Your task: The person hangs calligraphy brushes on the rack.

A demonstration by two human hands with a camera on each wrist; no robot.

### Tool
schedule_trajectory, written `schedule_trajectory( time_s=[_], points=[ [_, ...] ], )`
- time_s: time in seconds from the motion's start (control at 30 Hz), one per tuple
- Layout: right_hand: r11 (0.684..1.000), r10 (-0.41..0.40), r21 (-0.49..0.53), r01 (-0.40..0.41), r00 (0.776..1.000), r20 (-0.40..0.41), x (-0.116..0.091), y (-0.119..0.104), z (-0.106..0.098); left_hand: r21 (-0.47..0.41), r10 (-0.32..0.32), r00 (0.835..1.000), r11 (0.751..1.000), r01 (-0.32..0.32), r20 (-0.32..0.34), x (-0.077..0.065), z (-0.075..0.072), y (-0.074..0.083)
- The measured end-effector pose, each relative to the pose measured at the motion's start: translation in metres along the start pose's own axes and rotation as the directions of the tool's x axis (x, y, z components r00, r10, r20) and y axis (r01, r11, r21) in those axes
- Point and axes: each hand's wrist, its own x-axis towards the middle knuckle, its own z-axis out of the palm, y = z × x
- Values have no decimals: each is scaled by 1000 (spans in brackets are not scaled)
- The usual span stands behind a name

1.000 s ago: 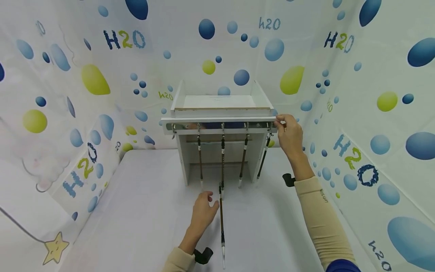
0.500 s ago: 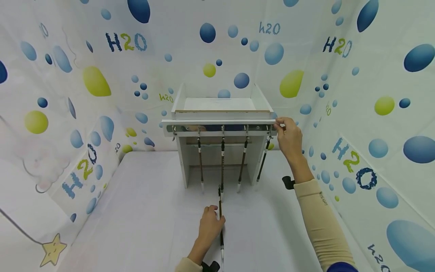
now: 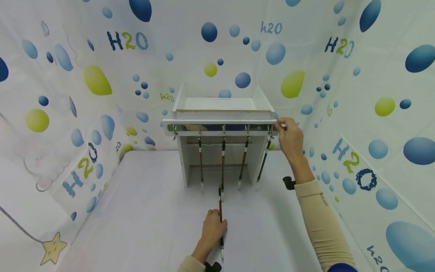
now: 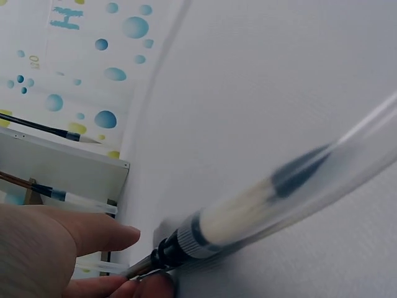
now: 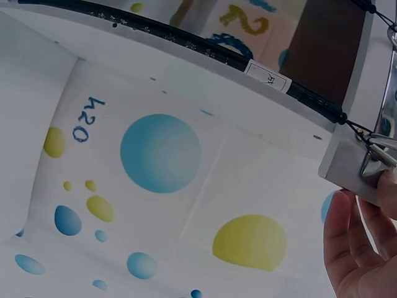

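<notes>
A calligraphy brush (image 3: 221, 211) lies lengthwise on the white table in front of the white shelf rack (image 3: 180, 121). My left hand (image 3: 212, 228) pinches its dark handle low down. In the left wrist view, the bristles (image 4: 236, 214) are pale with a dark tip inside a clear cap (image 4: 363, 139). My right hand (image 3: 290, 139) grips the rack's right front corner, its fingers behind the edge in the right wrist view. Several other calligraphy brushes (image 3: 223, 162) hang tips down from hooks on the rack's metal strip. The leftmost hook (image 3: 175, 132) bears no brush.
On top of the rack is an open tray section (image 3: 219, 102) with low sides. White cloth printed with blue and green drops (image 3: 293, 84) forms walls behind and at both sides. The white tabletop (image 3: 142, 211) spreads around the rack.
My left hand has moved right and toward me onto the lying brush, and its fingers have closed on the handle. The right hand stays on the rack's corner.
</notes>
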Motion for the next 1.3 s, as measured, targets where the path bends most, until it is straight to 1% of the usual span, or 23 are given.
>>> schedule_trajectory(
  time_s=[0.2,0.37,0.63,0.77,0.97,1.13,1.3],
  points=[
    [1000,-12,18,12,1000,-11,0,-1,0,21,-26,1000,999,26,-18,1,2,1],
    [1000,-5,19,5,1000,2,-1,-1,0,31,-55,998,998,56,-22,2,4,0],
    [1000,8,3,-8,1000,4,-1,-2,-2,47,-26,999,999,27,-34,4,4,-1],
    [1000,6,5,-6,1000,3,-2,-2,-1,36,-19,999,999,20,-49,4,3,-2],
    [1000,22,4,-22,1000,9,-2,-2,-1,-3,-12,998,1000,12,-55,5,3,-5],
    [1000,16,8,-16,1000,9,-1,-2,-1,-27,-20,998,999,19,-60,6,2,-9],
    [1000,7,1,-7,1000,8,-2,-1,-1,-46,-24,998,999,22,-49,7,-1,-11]
  ],
)
